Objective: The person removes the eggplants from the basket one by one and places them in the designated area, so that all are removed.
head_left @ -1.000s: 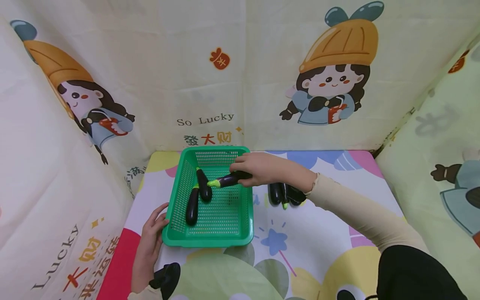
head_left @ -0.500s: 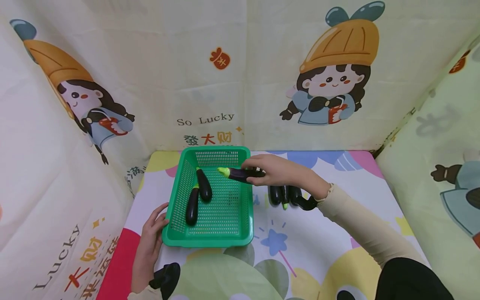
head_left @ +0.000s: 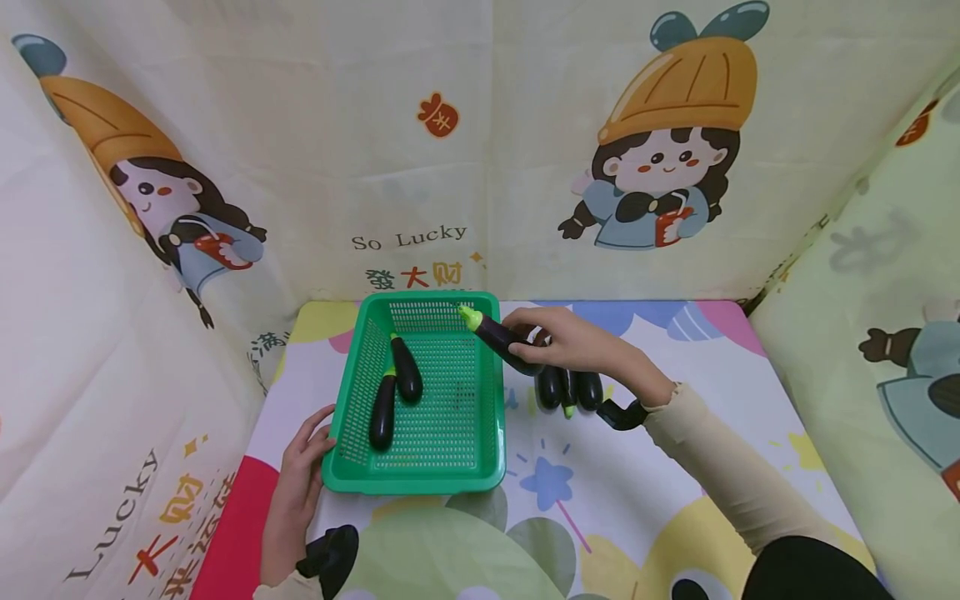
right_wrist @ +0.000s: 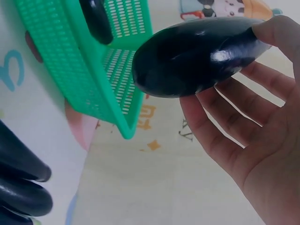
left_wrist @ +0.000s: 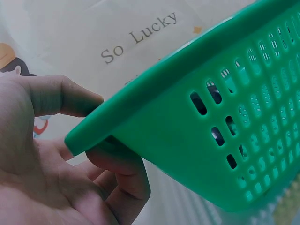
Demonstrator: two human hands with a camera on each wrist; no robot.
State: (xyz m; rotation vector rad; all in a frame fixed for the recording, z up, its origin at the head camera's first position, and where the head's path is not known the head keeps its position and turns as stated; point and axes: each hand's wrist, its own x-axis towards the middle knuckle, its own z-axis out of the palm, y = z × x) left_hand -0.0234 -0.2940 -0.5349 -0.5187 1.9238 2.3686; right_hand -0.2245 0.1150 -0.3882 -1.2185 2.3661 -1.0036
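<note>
Eggplant [head_left: 498, 337] sits gripped in our right hand [head_left: 577, 342] at frame centre; our left hand [head_left: 300, 479] clasps the basket [head_left: 491, 450] corner.

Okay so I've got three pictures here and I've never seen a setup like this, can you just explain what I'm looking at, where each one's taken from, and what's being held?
No machine here: a person wears three cameras. The wide picture comes from the head, looking down at a cartoon-print table. The other two come from the wrists.

The left hand grips the near corner of a green basket; the left wrist view shows its fingers curled under the rim. Two eggplants lie in the basket.

The right hand holds a dark eggplant at the basket's far right edge, seen up close in the right wrist view. More eggplants lie on the table beside the basket.
</note>
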